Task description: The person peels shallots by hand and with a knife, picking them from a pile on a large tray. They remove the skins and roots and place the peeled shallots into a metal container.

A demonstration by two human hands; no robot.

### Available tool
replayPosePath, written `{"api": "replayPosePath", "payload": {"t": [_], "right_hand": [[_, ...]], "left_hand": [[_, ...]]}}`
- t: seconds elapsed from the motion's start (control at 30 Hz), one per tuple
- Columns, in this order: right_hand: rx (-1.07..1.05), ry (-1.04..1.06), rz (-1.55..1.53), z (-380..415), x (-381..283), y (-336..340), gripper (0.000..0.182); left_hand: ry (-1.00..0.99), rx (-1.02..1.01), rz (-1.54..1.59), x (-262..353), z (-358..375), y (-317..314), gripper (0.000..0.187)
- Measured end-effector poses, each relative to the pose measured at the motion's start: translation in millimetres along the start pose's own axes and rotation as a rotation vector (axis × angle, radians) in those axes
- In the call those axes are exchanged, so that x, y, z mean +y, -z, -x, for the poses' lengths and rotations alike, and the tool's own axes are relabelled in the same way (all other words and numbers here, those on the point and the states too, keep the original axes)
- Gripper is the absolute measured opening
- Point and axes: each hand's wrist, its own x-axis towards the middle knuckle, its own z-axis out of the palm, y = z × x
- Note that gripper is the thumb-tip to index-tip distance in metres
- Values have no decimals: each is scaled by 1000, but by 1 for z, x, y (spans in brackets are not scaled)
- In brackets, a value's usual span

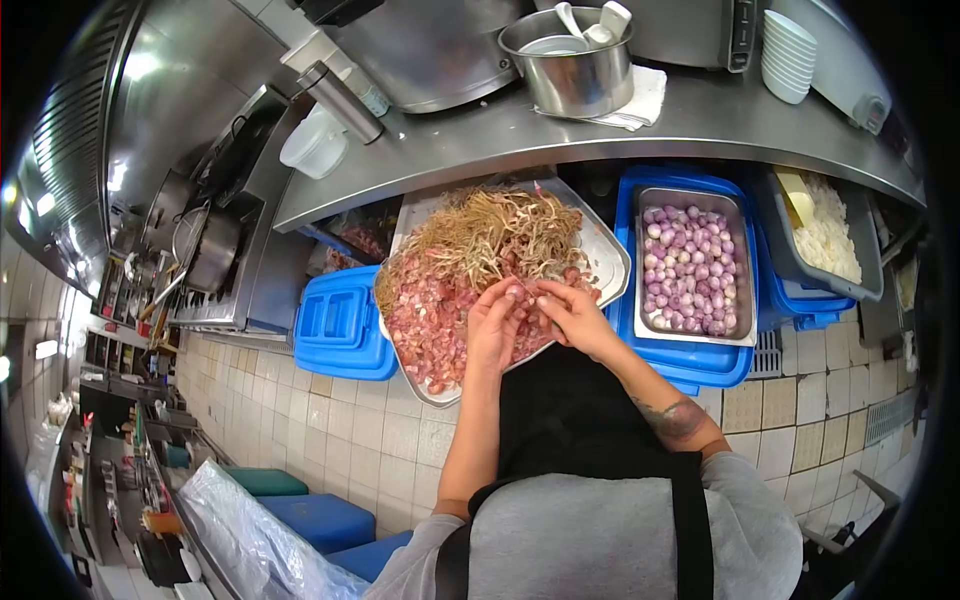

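Over the near edge of a large metal tray (607,255), both hands meet with their fingertips pinched together. My left hand (494,322) is closed around a small reddish shallot (516,291), partly hidden by the fingers. My right hand (575,318) pinches at the same shallot from the right side; its exact hold is hard to make out. Beneath them the tray bears a heap of reddish shallot skins (430,325) and, at its far side, a tangle of dry straw-coloured stalks (500,232).
To the right, a steel pan (745,335) of peeled purple shallots (690,270) rests on a blue lidded bin (630,345). Beyond it a grey tub (868,285) holds white pieces. A steel counter (450,155) runs across the front, with a pot (572,85). Another blue lid (345,325) is at left.
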Motion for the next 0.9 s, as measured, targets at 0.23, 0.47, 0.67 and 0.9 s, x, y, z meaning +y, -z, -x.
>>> {"api": "replayPosePath", "payload": {"t": [0.23, 0.47, 0.67, 0.9], "right_hand": [[-16, -98, -166, -9, 1, -11, 32], [19, -37, -112, -13, 4, -9, 16], [18, -107, -145, -18, 3, 0, 12], [131, -132, -418, -25, -7, 20, 15]], "left_hand": [[-97, 91, -142, -4, 4, 0, 28], [-289, 146, -242, -21, 4, -4, 31], [-193, 57, -172, -19, 5, -5, 33], [-70, -63, 137, 15, 19, 4, 38]]}}
